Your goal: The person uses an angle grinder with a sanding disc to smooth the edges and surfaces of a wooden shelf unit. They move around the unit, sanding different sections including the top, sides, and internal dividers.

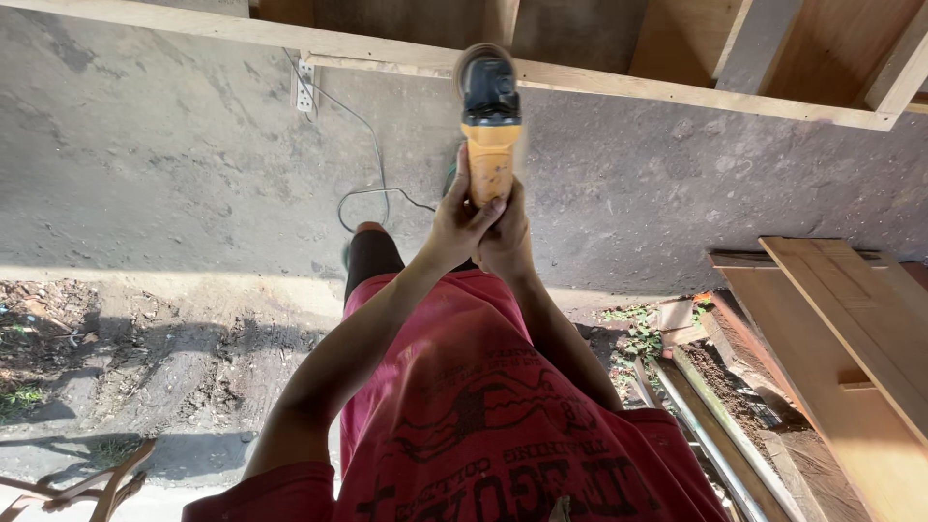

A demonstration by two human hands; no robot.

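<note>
An orange and black angle grinder (490, 126) is held out in front of me with both hands wrapped round its orange body. My left hand (456, 217) grips the handle from the left and my right hand (507, 232) from the right, fingers overlapping. The black head with its disc touches a pale wooden rail (677, 92) of a frame at the top of the view. A thin cable (372, 184) runs from the tool across the concrete floor to a white power strip (304, 87).
Wooden panels (851, 319) and planks are stacked at the right, with a metal pipe (710, 440) beside them. Bare earth and weeds lie at the left. Part of a wooden chair frame (97, 483) shows at the bottom left. More wood framing (793, 48) stands at the top right.
</note>
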